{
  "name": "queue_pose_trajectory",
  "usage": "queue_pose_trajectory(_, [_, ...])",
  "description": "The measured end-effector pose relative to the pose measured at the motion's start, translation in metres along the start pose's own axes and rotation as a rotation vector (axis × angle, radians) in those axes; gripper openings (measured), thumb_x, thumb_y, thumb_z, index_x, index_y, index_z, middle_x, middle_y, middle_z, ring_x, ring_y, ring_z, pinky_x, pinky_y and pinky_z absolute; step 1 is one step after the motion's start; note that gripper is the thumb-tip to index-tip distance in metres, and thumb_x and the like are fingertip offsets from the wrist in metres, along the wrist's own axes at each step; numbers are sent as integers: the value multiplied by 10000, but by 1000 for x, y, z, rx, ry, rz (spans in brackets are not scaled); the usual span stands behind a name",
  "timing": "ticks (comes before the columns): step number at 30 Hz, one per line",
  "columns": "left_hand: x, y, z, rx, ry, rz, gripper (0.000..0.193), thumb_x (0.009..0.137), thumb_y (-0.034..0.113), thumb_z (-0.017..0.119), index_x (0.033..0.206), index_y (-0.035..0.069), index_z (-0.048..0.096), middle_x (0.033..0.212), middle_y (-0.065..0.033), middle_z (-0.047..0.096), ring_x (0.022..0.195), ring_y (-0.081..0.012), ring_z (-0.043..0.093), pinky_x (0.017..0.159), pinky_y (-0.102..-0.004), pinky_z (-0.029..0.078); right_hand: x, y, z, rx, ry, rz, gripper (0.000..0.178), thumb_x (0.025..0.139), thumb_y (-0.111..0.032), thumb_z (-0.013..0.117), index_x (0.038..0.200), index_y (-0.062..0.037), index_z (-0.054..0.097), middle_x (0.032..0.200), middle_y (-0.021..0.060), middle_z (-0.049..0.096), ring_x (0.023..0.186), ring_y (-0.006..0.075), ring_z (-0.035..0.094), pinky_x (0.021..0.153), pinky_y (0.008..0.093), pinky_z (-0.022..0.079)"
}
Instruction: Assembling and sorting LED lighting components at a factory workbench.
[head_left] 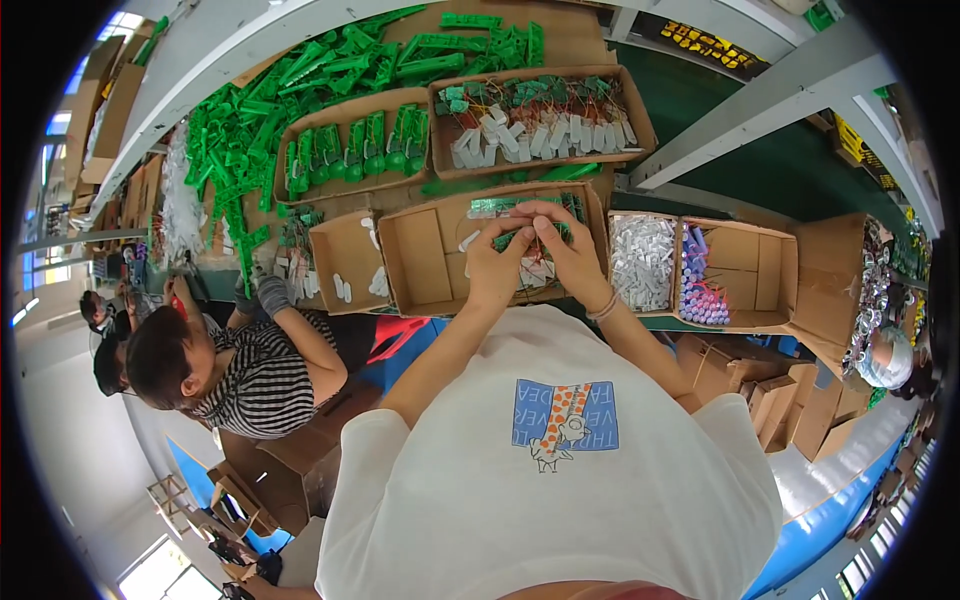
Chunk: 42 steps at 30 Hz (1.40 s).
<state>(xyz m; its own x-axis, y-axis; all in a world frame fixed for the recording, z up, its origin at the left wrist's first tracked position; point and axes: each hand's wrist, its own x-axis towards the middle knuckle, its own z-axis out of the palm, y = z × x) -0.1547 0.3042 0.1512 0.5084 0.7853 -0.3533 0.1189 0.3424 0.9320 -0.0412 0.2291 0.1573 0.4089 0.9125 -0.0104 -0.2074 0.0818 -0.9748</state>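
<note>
My left hand and my right hand meet over the right part of a shallow cardboard box. Both are closed, with fingers bent and the tips brought together. Whatever small piece they pinch is mostly covered by the fingers. Green circuit boards lie in the box just beyond my fingertips. Below and between my hands, white pieces with thin red wires show in the same box. One loose white piece lies beside my left hand.
Behind stand a box of wired boards with white pieces and a box of green casings. To the right are small white parts and purple cylindrical cells. A gloved co-worker works at left. A metal post slants at right.
</note>
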Motion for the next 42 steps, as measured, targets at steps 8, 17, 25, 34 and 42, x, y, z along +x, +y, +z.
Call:
queue_pose_trajectory(8, [18,36,30,44,70,322,181,835,10,682,1014,-11,693,943,-79,680,792,-115,621,699,-250,509,25,-8,20,-444,424,-523,184,983,-36,455,1104,24,580,1164,176,635,1030,250,626,867,316,501])
queue_pose_trajectory(17, [67,96,32,157,29,537,154,822,10,706,975,-9,697,931,-70,670,794,-110,624,686,-248,527,86,-54,11,-190,396,-414,196,1006,-128,478,1070,25,583,1102,141,649,972,222,643,827,338,524])
queue_pose_trajectory(25, [253,88,-9,163,-129,8,471,900,180,668,1327,53,515,1254,-143,579,1048,-236,595,915,-375,515,250,30,-58,211,257,216,326,871,-194,709,1131,-38,590,1153,86,630,979,220,619,819,336,501])
queue_pose_trajectory(34, [114,-47,-117,523,467,470,139,881,28,582,1003,10,646,908,-117,679,830,-166,644,727,-308,517,68,70,-55,-649,85,83,245,862,-159,665,1084,-63,632,1016,125,674,923,253,658,799,364,532])
queue_pose_trajectory(42, [34,-104,-83,530,63,205,192,854,47,592,1035,39,657,994,-147,689,896,-258,674,724,-351,523,48,130,-49,-1310,42,-248,263,778,-151,708,1028,-106,640,1070,95,592,1074,292,525,853,417,429])
